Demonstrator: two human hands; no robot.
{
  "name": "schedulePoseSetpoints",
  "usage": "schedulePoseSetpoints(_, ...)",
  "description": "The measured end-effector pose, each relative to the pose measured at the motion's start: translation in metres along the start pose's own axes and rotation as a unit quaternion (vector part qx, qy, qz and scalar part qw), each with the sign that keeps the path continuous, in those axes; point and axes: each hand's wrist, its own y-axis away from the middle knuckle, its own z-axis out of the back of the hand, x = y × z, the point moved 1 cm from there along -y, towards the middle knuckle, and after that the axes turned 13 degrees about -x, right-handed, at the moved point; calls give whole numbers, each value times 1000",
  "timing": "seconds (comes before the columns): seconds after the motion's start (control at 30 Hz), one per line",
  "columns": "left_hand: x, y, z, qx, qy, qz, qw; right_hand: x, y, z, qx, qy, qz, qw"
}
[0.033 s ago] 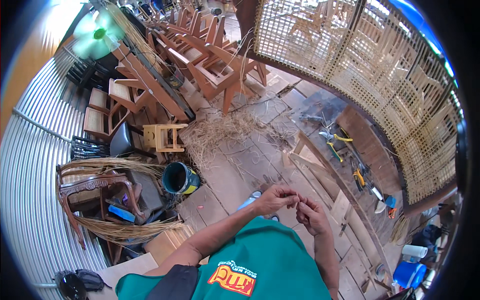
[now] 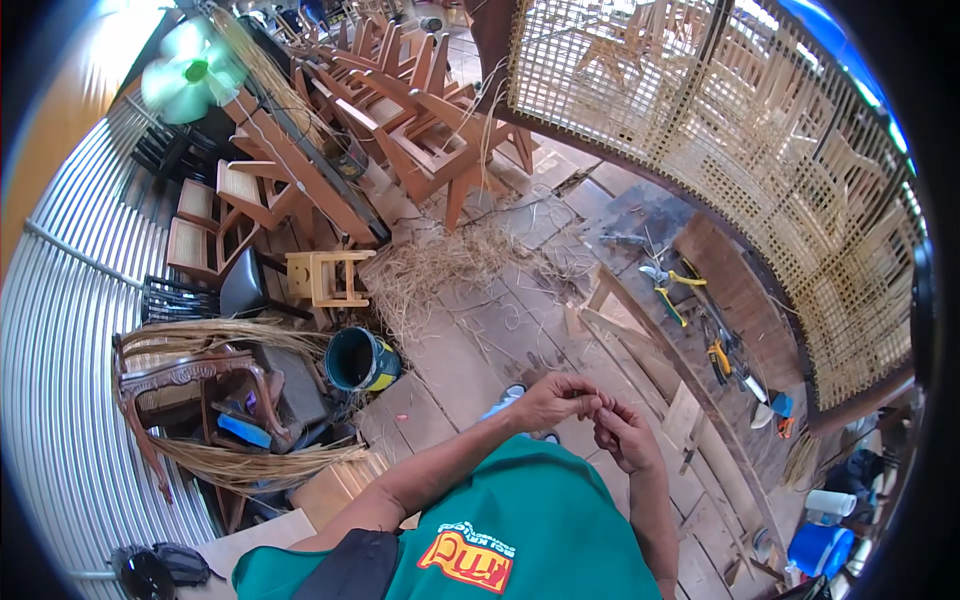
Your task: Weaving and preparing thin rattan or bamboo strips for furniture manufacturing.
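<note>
My left hand (image 2: 553, 398) and my right hand (image 2: 625, 436) meet in front of my green shirt, low in the middle of the head view. Their fingertips are pinched together on a thin strand (image 2: 598, 404), too fine to make out clearly. Right of and above the hands rises a large woven cane panel (image 2: 700, 110) in a dark wooden frame. The hands are held above the plank floor (image 2: 470, 350) and do not touch the panel.
Yellow-handled pliers (image 2: 668, 292) and other tools (image 2: 720, 355) lie on a board by the panel. A teal bucket (image 2: 360, 360), a small yellow stool (image 2: 325, 275), cane scraps (image 2: 440, 262), stacked wooden chairs (image 2: 420, 130) and cane bundles (image 2: 245, 465) fill the left.
</note>
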Motion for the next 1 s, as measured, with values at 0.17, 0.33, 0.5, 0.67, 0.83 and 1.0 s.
schedulePoseSetpoints(0.17, -84, -103, 129, 71, 8, -15, 997, 44, -121, -60, -30, 167, 9, 985)
schedulePoseSetpoints(0.33, -181, -213, 243, 167, -249, -62, 952, 58, -276, -88, -264, 297, 105, 912)
schedulePoseSetpoints(0.5, -176, -270, 344, 104, -162, 43, 980, 139, -369, -208, -327, 173, 139, 919)
schedulePoseSetpoints(0.67, -158, -290, 385, -75, 158, 294, 940, 133, -421, -256, -312, 185, 181, 914)
schedulePoseSetpoints(0.83, -106, -274, 309, -167, 152, 277, 934, 115, -371, -194, -310, 228, 158, 909)
schedulePoseSetpoints(1.0, -84, -248, 216, -190, -15, 46, 981, 74, -344, -127, -385, 161, 186, 889)
